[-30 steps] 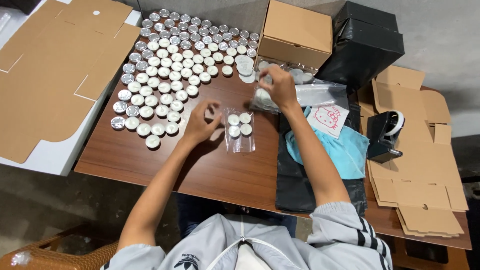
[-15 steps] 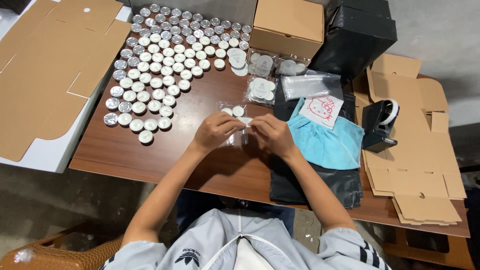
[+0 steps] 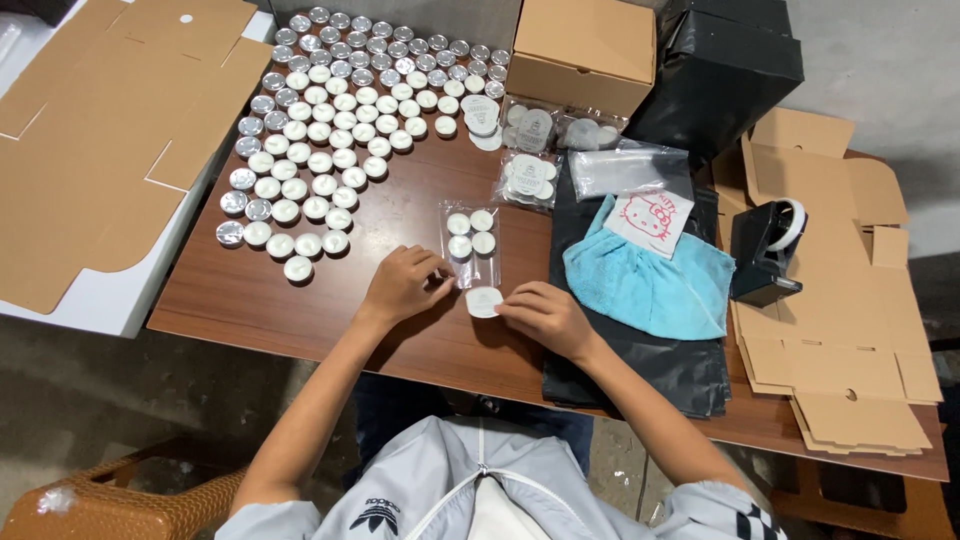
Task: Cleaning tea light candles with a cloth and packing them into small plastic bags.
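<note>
A clear plastic bag with several white tealight candles in it lies on the brown table. My left hand pinches the bag's near left edge. My right hand holds a round white sticker at the bag's near end. A large group of loose tealight candles in silver cups covers the far left of the table. Filled bags of candles lie further back, beside a stack of round stickers.
Flat brown cardboard lies at the left. A closed cardboard box and a black box stand at the back. A blue cloth on black plastic, a black tape dispenser and more flat cardboard sit at the right.
My right hand came back from the far bags to the near bag. Both hands then moved toward me, and the white sticker now shows at the bag's near end.
</note>
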